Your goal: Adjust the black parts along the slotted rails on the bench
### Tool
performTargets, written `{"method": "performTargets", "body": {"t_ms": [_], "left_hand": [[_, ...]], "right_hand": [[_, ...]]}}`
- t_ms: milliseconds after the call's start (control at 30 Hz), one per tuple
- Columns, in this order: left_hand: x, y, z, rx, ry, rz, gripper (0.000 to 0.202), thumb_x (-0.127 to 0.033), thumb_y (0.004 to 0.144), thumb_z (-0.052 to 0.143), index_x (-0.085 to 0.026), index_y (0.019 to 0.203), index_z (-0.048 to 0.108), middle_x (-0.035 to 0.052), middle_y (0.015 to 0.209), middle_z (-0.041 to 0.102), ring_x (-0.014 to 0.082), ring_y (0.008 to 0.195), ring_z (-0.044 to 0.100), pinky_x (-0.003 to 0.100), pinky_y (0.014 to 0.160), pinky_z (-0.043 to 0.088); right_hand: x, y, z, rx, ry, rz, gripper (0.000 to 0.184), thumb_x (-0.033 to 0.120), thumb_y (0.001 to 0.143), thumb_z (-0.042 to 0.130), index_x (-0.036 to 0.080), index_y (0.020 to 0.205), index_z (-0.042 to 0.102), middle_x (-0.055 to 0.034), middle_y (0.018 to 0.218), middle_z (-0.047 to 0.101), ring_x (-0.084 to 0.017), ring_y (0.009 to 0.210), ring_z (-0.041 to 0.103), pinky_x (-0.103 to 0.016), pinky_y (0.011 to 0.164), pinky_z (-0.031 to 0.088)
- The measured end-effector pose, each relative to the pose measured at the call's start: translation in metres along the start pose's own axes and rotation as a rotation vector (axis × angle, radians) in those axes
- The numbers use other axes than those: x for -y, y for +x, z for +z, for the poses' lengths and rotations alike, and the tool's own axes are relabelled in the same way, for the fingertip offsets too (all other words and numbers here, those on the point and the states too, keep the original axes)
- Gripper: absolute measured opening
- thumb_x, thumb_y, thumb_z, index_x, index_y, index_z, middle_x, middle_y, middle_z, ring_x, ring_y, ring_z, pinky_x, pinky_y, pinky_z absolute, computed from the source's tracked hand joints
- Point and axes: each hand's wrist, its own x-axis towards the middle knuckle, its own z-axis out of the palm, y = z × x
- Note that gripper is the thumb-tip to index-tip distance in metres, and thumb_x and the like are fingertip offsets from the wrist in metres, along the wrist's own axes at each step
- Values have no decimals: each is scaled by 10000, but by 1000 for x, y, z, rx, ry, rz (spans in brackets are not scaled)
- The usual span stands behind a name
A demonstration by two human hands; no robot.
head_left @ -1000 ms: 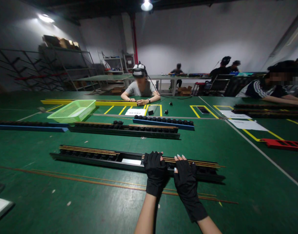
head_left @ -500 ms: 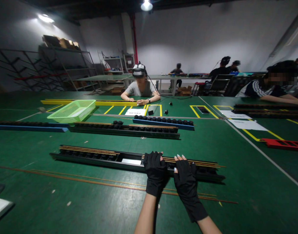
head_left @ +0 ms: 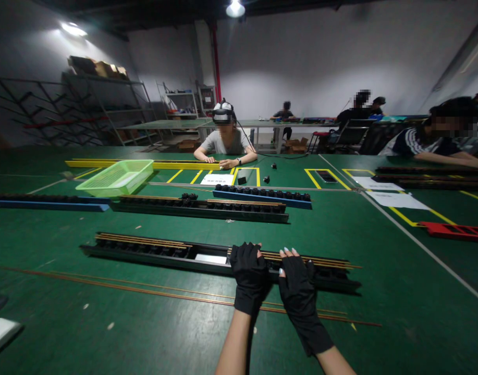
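While both keep still, our left hand point(head_left: 247, 276) curls and our right hand point(head_left: 299, 291) lies over golden rods point(head_left: 328, 263) along the black rail point(head_left: 156, 263) on our table point(head_left: 145, 333); any pinch is hidden, work seemingly paused.

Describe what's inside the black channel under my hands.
The black channel holds dark parts with thin brass-colored rods over them, plus a pale patch. Your left hand and right hand hide whatever lies beneath them.

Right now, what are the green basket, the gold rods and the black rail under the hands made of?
Green basket: probably plastic, slightly shiny, with slotted sides. Gold rods: perhaps metal, judging by their gleam. Black rail: smooth, faintly shiny; metal or plastic, I can't tell.
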Motion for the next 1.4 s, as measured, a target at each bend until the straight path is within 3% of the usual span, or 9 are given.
{"method": "performTargets", "body": {"t_ms": [967, 1400], "left_hand": [[0, 1, -1, -4, -2, -2, 269, -127, 926, 430, -191, 925, 691, 54, 859, 713, 229, 894, 628, 434, 980, 375], [-2, 2, -3, -6, -10, -15, 272, -115, 904, 437, -194, 923, 697, 59, 876, 716, 236, 893, 621, 438, 983, 369]], "right_hand": [[-1, 0, 0, 14, -2, 3, 588, 170, 918, 401, 202, 1504, 377, -106, 1383, 597, -233, 1419, 391, -488, 1175, 203], [0, 1, -1, 10, -1, 1, 574, 168, 921, 395, 204, 1494, 395, -108, 1380, 600, -234, 1414, 401, -489, 1175, 205]]}}
